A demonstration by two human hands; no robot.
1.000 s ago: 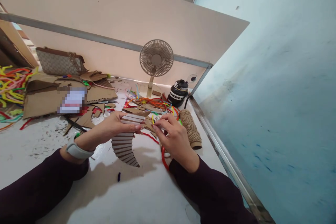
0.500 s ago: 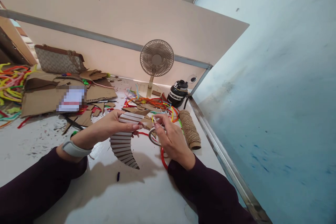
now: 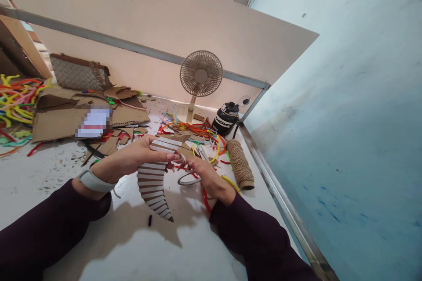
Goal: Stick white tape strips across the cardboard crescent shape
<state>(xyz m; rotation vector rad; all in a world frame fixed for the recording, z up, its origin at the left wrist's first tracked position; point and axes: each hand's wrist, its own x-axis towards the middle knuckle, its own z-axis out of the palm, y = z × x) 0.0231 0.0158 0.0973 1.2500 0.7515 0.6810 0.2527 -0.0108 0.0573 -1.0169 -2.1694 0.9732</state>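
My left hand [image 3: 145, 156] is closed around a crescent-shaped piece of cardboard [image 3: 153, 184], its thumb lying across the front. White bands cross the crescent with brown showing between them, and its lower tip points down to the right. To the right, my right hand [image 3: 206, 175] has its fingertips pinched close to my left thumb, at the crescent's inner edge. A thin pale strip [image 3: 182, 158] curls at these fingertips. Just below hangs or lies a narrow pale ring [image 3: 189, 180], like a roll of tape; the hand partly hides it.
Scissor-like blades [image 3: 202, 153], pipe cleaners [image 3: 201, 128] and cardboard scraps lie behind my hands. A twine spool [image 3: 240, 164], black bottle [image 3: 226, 118] and fan [image 3: 201, 73] stand beyond. Left are a phone [image 3: 94, 122] on cardboard [image 3: 52, 118] and a handbag [image 3: 79, 72].
My right hand has moved left and slightly down, bringing its fingertips close to my left hand. The pale ring has shifted left and lower. My left hand keeps hold of the crescent.
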